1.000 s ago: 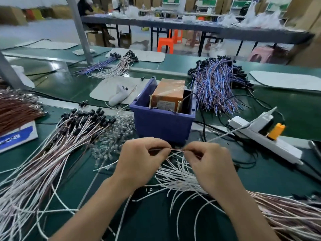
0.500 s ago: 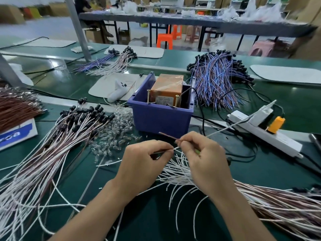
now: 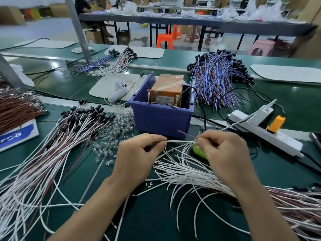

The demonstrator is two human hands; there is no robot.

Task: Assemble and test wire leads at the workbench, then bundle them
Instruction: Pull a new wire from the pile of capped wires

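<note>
On the green workbench (image 3: 152, 214), close to the person, two bare hands meet in front of a blue bin (image 3: 161, 119). The left hand (image 3: 137, 157) has its fingers curled, and its thumb and first finger pinch one end of a white wire (image 3: 180, 141). The right hand (image 3: 224, 153) is curled too, and its fingertips pinch the other end of that wire. A thin brown wire tip (image 3: 187, 135) pokes out from the right fingertips and points up and left toward the bin.

Under the right hand lies a loose pile of white leads (image 3: 182, 173), which fans out to the near right. A small green thing (image 3: 198, 150) peeks out beneath that hand; I cannot tell what it is.

To the left lies a big heap of leads with black caps (image 3: 69, 136). Beside it, a pile of little clear bulbs (image 3: 118, 129) touches the bin. An orange box (image 3: 166, 87) sits inside the bin. Far behind the bin lies a bunch of blue and purple wires (image 3: 217, 84). To the right lies a white power strip (image 3: 271, 136) with an orange plug (image 3: 275, 126) in it.
</note>
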